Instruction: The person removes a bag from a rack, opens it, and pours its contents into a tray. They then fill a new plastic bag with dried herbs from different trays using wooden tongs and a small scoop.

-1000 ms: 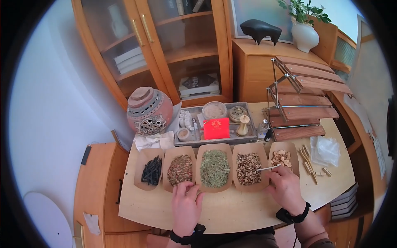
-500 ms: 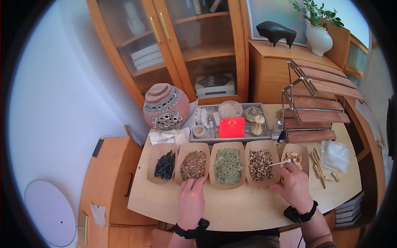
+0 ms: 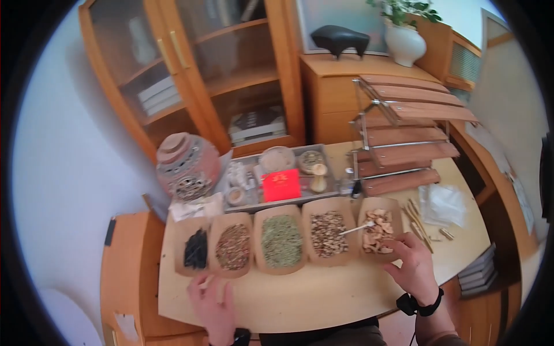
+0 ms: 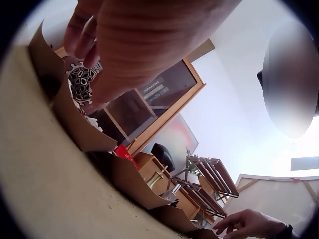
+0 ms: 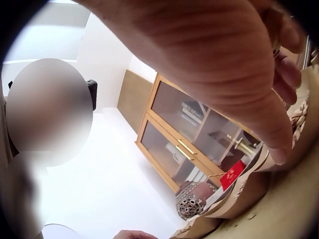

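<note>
Five brown paper trays stand side by side, holding black pieces (image 3: 196, 249), reddish bits (image 3: 233, 247), green dried herb (image 3: 281, 242), brown-white chunks (image 3: 329, 233) and pale slices (image 3: 378, 230). A thin white stick (image 3: 358, 228) lies across the rims of the two right-hand trays. My left hand (image 3: 213, 305), fingers loosely bent, is just in front of the two left-hand trays and holds nothing visible. At the rightmost tray's near corner is my right hand (image 3: 416, 268): its fingers are over the slices and its thumb (image 5: 279, 155) is by the outer wall, apart from the stick.
Behind the trays sits a grey tray (image 3: 332, 185) with a red card (image 3: 281, 185), jars and a brass vase. A pink openwork pot (image 3: 187, 164) stands at the left. A folding wooden rack (image 3: 404, 153), plastic bags (image 3: 443, 205) and brass tools (image 3: 416, 225) are at the right.
My left hand has moved left and back from the front of the reddish-bits tray. My right hand has moved right, away from the white stick, to the rightmost tray. The head view has shifted.
</note>
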Demonstrator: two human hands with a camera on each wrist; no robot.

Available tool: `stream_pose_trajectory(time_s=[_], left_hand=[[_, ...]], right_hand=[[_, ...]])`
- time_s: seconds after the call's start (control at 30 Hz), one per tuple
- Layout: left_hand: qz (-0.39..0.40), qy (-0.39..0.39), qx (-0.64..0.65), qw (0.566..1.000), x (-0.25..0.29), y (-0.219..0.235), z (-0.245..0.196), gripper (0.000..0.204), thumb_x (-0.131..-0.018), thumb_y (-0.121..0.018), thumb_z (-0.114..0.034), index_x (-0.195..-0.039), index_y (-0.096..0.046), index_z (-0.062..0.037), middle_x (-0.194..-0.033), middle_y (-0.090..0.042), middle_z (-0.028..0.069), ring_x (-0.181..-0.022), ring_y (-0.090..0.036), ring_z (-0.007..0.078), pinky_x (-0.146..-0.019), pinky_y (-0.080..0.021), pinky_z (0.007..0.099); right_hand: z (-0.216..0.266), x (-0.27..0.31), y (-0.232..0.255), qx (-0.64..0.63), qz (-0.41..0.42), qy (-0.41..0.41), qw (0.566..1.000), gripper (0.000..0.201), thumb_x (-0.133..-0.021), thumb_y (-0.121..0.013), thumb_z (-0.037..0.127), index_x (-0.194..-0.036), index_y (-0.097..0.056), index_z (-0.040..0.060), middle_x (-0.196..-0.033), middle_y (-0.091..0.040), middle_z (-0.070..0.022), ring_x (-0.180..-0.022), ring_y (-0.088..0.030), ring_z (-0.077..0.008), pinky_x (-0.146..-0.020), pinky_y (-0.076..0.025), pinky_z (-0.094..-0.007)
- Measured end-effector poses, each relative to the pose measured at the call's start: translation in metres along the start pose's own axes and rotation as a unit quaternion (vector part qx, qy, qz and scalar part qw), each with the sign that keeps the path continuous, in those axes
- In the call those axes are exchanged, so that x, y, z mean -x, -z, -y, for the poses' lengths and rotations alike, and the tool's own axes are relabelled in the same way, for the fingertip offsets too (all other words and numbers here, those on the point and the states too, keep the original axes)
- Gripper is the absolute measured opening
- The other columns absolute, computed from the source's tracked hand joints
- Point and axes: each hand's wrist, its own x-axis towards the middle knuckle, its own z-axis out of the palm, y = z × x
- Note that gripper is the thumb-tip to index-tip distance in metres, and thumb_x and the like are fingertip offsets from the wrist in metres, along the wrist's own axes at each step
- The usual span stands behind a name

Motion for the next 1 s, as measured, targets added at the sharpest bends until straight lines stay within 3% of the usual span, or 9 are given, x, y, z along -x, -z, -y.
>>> stream_pose_trajectory(time_s=[0.03, 0.1, 0.13, 0.2, 0.23, 0.33, 0.53, 0.73, 1.0], left_hand=[[0.006, -0.007, 0.014, 1.000, 0.005, -0.001, -0.002, 0.012, -0.084, -0.079, -0.002, -0.092, -0.070, -0.0014, -0.097, -0.063, 0.0124, -0.084, -0.060, 0.0278, -0.066, -0.048, 0.0369], [0.032, 0.091, 0.116, 0.989, 0.009, -0.001, -0.011, 0.009, -0.087, -0.075, 0.000, -0.094, -0.069, -0.0008, -0.095, -0.062, 0.0123, -0.084, -0.060, 0.0231, -0.064, -0.045, 0.0328], [0.034, 0.088, 0.121, 0.988, 0.011, 0.002, -0.013, 0.009, -0.087, -0.075, 0.000, -0.094, -0.069, -0.0008, -0.095, -0.062, 0.0123, -0.084, -0.060, 0.0231, -0.064, -0.045, 0.0328], [0.132, -0.001, 0.175, 0.976, 0.013, 0.006, -0.031, 0.026, -0.091, -0.077, -0.002, -0.116, -0.071, 0.0002, -0.115, -0.066, 0.0148, -0.098, -0.067, 0.0302, -0.074, -0.055, 0.0356], [0.165, 0.003, 0.209, 0.964, 0.018, 0.002, -0.037, 0.027, -0.091, -0.077, -0.003, -0.117, -0.071, 0.0001, -0.120, -0.064, 0.0161, -0.103, -0.066, 0.0315, -0.078, -0.055, 0.0369], [0.187, -0.031, 0.276, 0.942, 0.029, -0.012, -0.055, 0.026, -0.091, -0.077, -0.005, -0.116, -0.072, 0.0003, -0.115, -0.065, 0.0165, -0.101, -0.067, 0.0327, -0.080, -0.056, 0.0372], [0.193, -0.038, 0.288, 0.937, 0.041, -0.024, -0.063, 0.020, -0.092, -0.075, -0.004, -0.111, -0.072, 0.0016, -0.106, -0.069, 0.0171, -0.095, -0.068, 0.0345, -0.082, -0.056, 0.0392], [0.210, 0.003, 0.309, 0.928, 0.043, -0.021, -0.061, 0.017, -0.093, -0.073, -0.004, -0.110, -0.072, 0.0018, -0.104, -0.070, 0.0178, -0.094, -0.069, 0.0345, -0.082, -0.056, 0.0396], [0.201, -0.012, 0.313, 0.928, 0.044, -0.022, -0.059, 0.017, -0.093, -0.073, -0.004, -0.109, -0.072, 0.0019, -0.103, -0.070, 0.0176, -0.093, -0.069, 0.0346, -0.081, -0.056, 0.0399]], right_hand=[[-0.003, 0.002, 0.003, 0.000, -0.004, 0.005, 1.000, 0.058, -0.064, -0.092, 0.013, -0.118, -0.072, 0.0057, -0.104, -0.068, -0.0124, -0.096, -0.067, -0.0336, -0.081, -0.056, -0.0426], [-0.009, 0.008, 0.008, -0.002, -0.013, -0.046, 0.999, 0.059, -0.066, -0.092, 0.014, -0.120, -0.071, 0.0057, -0.104, -0.068, -0.0124, -0.094, -0.068, -0.0335, -0.080, -0.056, -0.0422], [-0.011, 0.008, 0.009, -0.016, -0.015, -0.076, 0.997, 0.060, -0.067, -0.091, 0.015, -0.123, -0.071, 0.0056, -0.104, -0.068, -0.0124, -0.092, -0.068, -0.0334, -0.079, -0.056, -0.0417], [-0.017, 0.008, 0.009, -0.034, 0.009, -0.103, 0.994, 0.061, -0.069, -0.091, 0.016, -0.125, -0.069, 0.0055, -0.103, -0.068, -0.0128, -0.090, -0.068, -0.0334, -0.078, -0.056, -0.0412], [-0.020, 0.009, 0.009, -0.055, 0.036, -0.125, 0.990, 0.062, -0.070, -0.090, 0.017, -0.127, -0.068, 0.0054, -0.102, -0.068, -0.0131, -0.088, -0.068, -0.0333, -0.078, -0.056, -0.0407], [-0.028, 0.011, 0.003, -0.065, 0.025, -0.110, 0.991, 0.063, -0.073, -0.090, 0.018, -0.130, -0.066, 0.0048, -0.100, -0.068, -0.0135, -0.084, -0.068, -0.0328, -0.077, -0.056, -0.0405], [-0.039, 0.011, -0.004, -0.069, 0.002, -0.085, 0.994, 0.059, -0.075, -0.089, 0.020, -0.127, -0.067, 0.0033, -0.102, -0.070, -0.0138, -0.087, -0.069, -0.0336, -0.077, -0.057, -0.0411], [-0.040, 0.011, -0.007, -0.074, -0.003, -0.084, 0.994, 0.058, -0.075, -0.089, 0.021, -0.126, -0.067, 0.0024, -0.103, -0.070, -0.0140, -0.089, -0.069, -0.0342, -0.078, -0.057, -0.0411], [-0.028, 0.009, 0.012, -0.087, 0.025, -0.102, 0.991, 0.057, -0.076, -0.088, 0.017, -0.128, -0.067, 0.0043, -0.103, -0.071, -0.0132, -0.084, -0.069, -0.0304, -0.072, -0.057, -0.0381]])
